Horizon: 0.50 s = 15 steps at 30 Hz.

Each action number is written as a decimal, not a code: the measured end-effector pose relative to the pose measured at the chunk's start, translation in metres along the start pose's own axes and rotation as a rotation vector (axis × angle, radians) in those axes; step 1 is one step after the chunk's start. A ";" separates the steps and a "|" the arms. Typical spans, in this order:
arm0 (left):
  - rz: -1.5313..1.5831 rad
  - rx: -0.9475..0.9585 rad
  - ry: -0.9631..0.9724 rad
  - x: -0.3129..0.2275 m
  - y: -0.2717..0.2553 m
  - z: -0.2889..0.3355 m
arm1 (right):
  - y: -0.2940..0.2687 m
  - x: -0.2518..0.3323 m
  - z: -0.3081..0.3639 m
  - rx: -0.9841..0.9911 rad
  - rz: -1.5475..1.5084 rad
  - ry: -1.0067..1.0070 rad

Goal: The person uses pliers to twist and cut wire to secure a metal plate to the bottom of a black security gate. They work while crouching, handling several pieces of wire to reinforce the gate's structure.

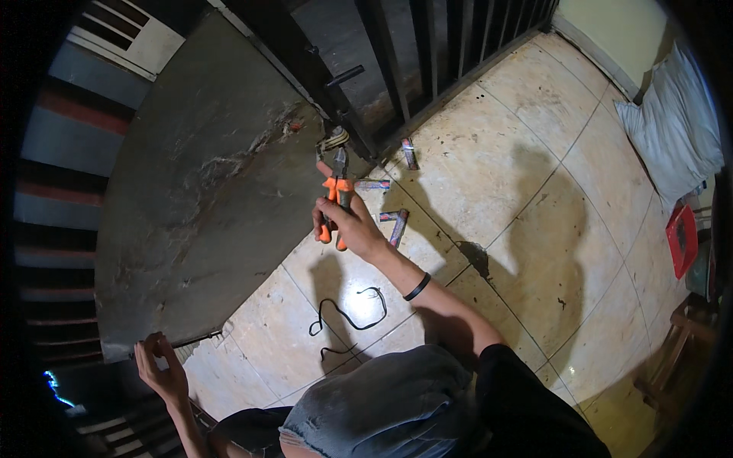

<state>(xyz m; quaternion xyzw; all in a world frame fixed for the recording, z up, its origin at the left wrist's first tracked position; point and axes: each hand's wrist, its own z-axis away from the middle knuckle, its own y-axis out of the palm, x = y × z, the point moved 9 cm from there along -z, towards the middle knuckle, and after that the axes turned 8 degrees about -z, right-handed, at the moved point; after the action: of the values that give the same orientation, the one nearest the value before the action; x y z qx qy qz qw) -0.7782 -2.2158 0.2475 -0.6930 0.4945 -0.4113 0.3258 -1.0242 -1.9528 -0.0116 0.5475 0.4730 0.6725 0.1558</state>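
My right hand (343, 221) is wrapped round a pair of pliers (337, 183) with orange and black handles. The jaws point away from me, at a bent pale strip (333, 142) beside the black gate post. Whether they grip that strip, I cannot tell. At the lower left, my left hand (162, 372) has its fingers curled against the near edge of a large dark grey panel (191, 175), thumb and fingers closing at that edge. Scuffs and a pale, rough streak run across the panel toward the post.
Several small printed tubes (398, 227) lie on the tiled floor (496, 214) by my right hand. Nearer me is a loose black cord (351, 324). A black barred gate (424, 61) stands ahead. At the right are a white sack (672, 122), a red dustpan (682, 240) and wooden furniture (676, 351).
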 end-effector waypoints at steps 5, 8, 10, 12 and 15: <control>0.045 -0.018 -0.012 0.001 0.006 0.000 | -0.001 -0.005 0.001 0.043 0.009 -0.026; 0.035 -0.024 0.004 0.002 0.004 0.004 | -0.010 -0.005 0.008 0.015 -0.006 0.000; 0.019 -0.027 0.002 0.005 0.002 0.006 | -0.032 -0.003 0.018 -0.102 0.072 -0.012; 0.000 -0.031 -0.005 0.006 0.000 0.007 | -0.089 -0.013 0.026 -0.249 0.201 0.020; 0.084 -0.052 -0.038 0.003 -0.003 0.004 | -0.159 -0.010 0.030 -0.377 0.286 0.085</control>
<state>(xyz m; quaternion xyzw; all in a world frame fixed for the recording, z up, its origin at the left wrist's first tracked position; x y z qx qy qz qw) -0.7730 -2.2172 0.2489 -0.6875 0.5273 -0.3709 0.3343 -1.0428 -1.8661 -0.1476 0.5412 0.2631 0.7866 0.1384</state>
